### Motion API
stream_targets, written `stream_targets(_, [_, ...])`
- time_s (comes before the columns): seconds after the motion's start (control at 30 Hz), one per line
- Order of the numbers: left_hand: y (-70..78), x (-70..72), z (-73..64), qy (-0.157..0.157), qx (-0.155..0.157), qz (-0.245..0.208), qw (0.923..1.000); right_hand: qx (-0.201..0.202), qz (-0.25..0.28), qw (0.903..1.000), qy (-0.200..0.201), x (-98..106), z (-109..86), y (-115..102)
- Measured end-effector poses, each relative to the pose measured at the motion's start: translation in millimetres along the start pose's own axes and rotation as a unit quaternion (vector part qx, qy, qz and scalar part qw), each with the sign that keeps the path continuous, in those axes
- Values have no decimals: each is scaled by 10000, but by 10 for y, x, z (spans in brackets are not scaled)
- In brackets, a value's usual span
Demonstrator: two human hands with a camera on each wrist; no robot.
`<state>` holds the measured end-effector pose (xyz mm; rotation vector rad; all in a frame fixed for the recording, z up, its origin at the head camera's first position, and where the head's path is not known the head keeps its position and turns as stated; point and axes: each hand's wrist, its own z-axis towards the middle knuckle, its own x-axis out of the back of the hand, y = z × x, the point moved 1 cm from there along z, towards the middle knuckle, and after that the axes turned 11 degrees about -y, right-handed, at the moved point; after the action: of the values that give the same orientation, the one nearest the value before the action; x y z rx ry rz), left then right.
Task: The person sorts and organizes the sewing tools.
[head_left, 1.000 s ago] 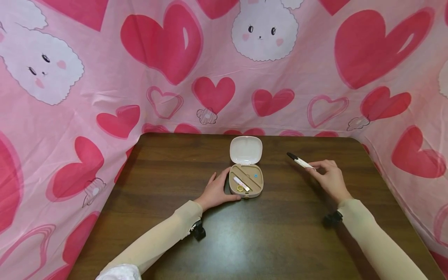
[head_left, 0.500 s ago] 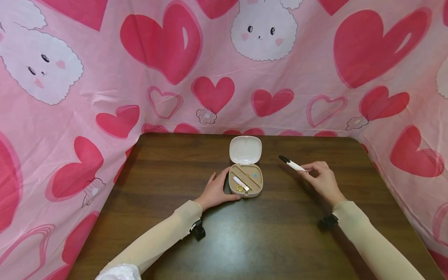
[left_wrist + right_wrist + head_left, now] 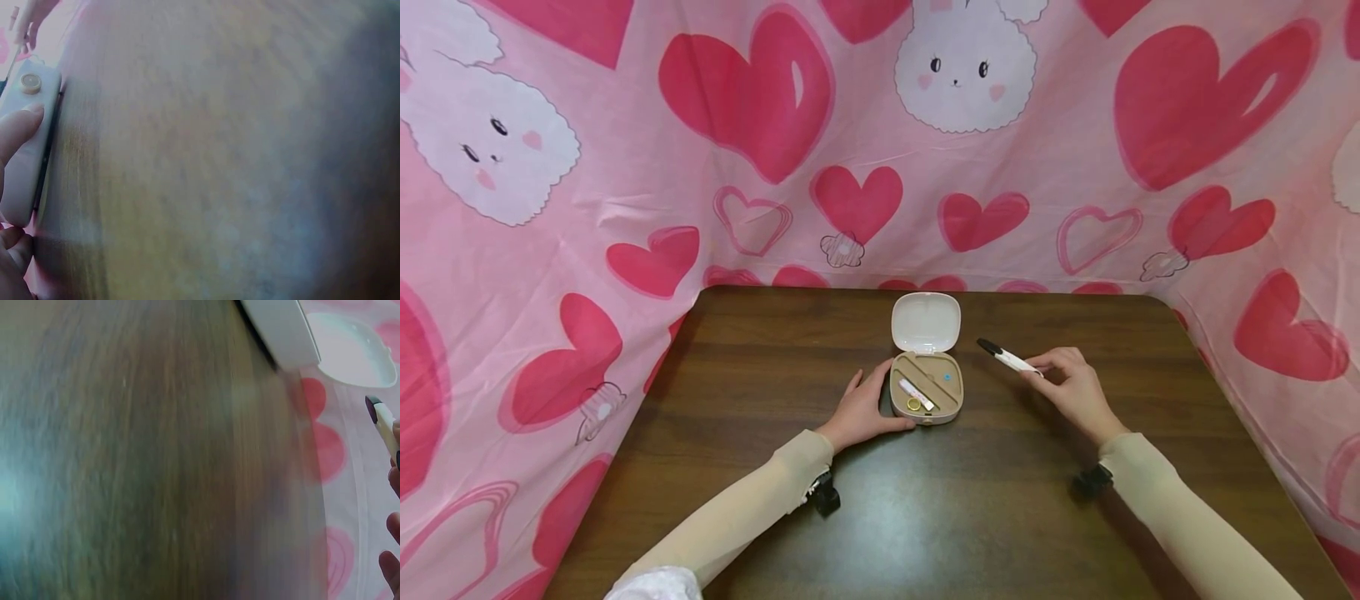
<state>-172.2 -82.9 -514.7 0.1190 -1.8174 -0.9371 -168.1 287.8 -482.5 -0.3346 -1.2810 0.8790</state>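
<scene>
A small beige case (image 3: 946,414) with rounded corners stands on the table, its white lid (image 3: 927,322) raised at the back. Inside it lie a small white tube (image 3: 916,393), a gold ring (image 3: 913,404) and a tiny blue piece (image 3: 947,377). My left hand (image 3: 863,414) grips the case's left side, with the thumb on the front wall near the round clasp (image 3: 30,83). To the right of the case, my right hand (image 3: 1075,392) pinches a white marker pen (image 3: 1011,360) by its near end. The pen's black tip points toward the lid.
The dark wooden table (image 3: 760,350) spreads all around the case. Behind it and at both sides hangs a pink cloth (image 3: 865,100) with hearts and rabbits. A black wrist camera (image 3: 826,495) sits on the left sleeve, another wrist camera (image 3: 1093,481) on the right.
My right hand has moved left with the marker pen, bringing the black tip closer to the raised lid. The left hand and the case have stayed in place.
</scene>
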Motion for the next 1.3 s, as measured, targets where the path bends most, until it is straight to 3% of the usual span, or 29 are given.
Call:
stream_targets(0.8, [-10, -19, -7, -12, 26, -54, 10000, 191, 467, 9984, -247, -361, 64, -337])
stream_targets(1.3, [10, 8, -14, -18, -32, -47, 10000, 537, 543, 9962, -415, -584, 95, -512])
